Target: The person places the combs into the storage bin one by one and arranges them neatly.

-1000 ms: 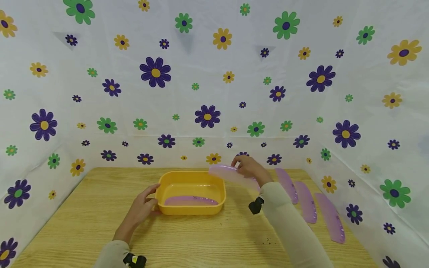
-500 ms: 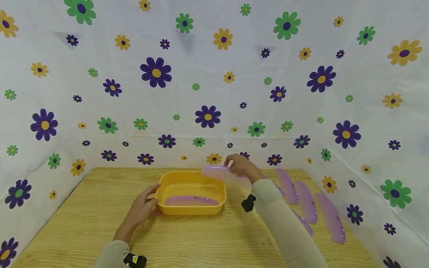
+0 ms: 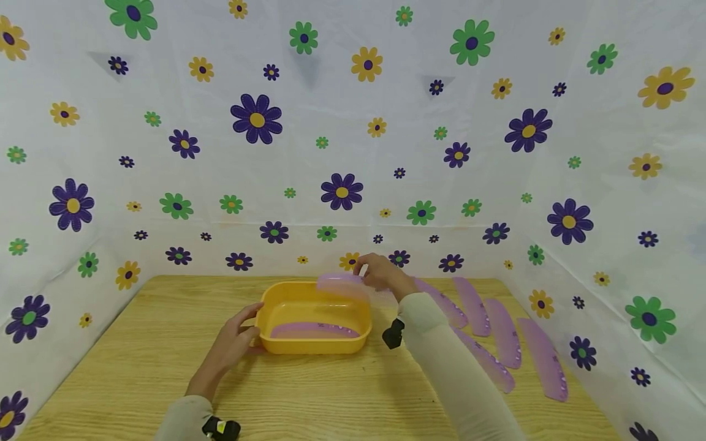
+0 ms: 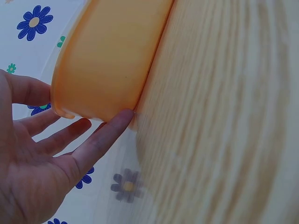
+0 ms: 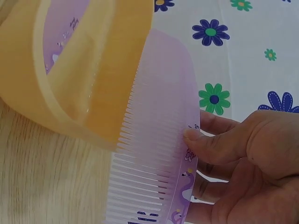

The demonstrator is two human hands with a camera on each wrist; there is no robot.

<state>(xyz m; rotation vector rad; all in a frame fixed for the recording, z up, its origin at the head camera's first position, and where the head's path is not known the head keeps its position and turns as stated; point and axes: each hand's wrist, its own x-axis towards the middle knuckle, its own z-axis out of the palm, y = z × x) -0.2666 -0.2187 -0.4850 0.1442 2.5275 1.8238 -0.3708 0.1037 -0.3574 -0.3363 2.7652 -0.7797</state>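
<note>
Clearly the held comb (image 5: 159, 140) is a thin purple plastic piece — prob. very light, fairly stiff along the spine, w/ fine teeth that could flex or snag. It looks smooth, so maybe a bit slippery. Best hold, I'd judge, is the solid spine side, not the teeth. The right hand (image 3: 380, 272) does just that: thumb and fingers pinch it by the printed spine edge, holding it in the air over the far right rim of the yellow tub (image 3: 265, 306), teeth pointing toward the tub.

Writing: the spine carries small dark prints — little figures and marks — too small to read in the right wrist view. No brand legible.

The tub is a shallow rounded plastic basin, likely light and apt to slide on the bench (image 3: 331, 398). Another purple comb (image 3: 314, 331) lies flat in its bottom. The left hand (image 3: 234, 340) rests against the tub's near-left corner; in the left wrist view its fingers (image 4: 100, 140) are spread and fairly straight, tips touching the tub wall, not gripping.

On the bench right of the tub, a row of spare combs (image 3: 504, 331) lies side by side, well apart from the tub. Flower-print sheeting (image 3: 342, 190) walls the bench on three sides.
</note>
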